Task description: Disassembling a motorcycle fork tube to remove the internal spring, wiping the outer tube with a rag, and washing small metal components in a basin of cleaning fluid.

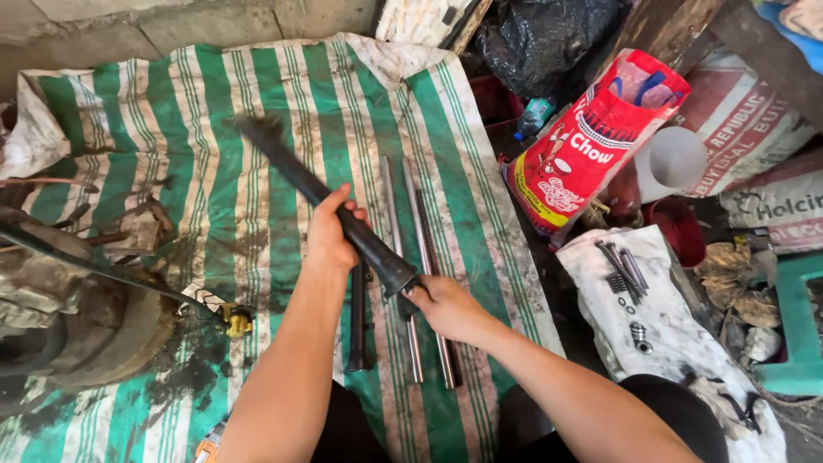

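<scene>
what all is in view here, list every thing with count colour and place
black fork tube: 1, black, held slanting over the cloth in both hands
striped cloth: 1, green and white, stained, spread on the ground
metal rods: 2, silver, lying on the cloth under the hands
long spring: 1, dark, beside the rods
red bag: 1, red, right of the cloth
white rag: 1, white, lower right, with small bolts and washers on it
black plastic bag: 1, top
left hand: gripping the tube's middle
right hand: at the tube's lower end
</scene>
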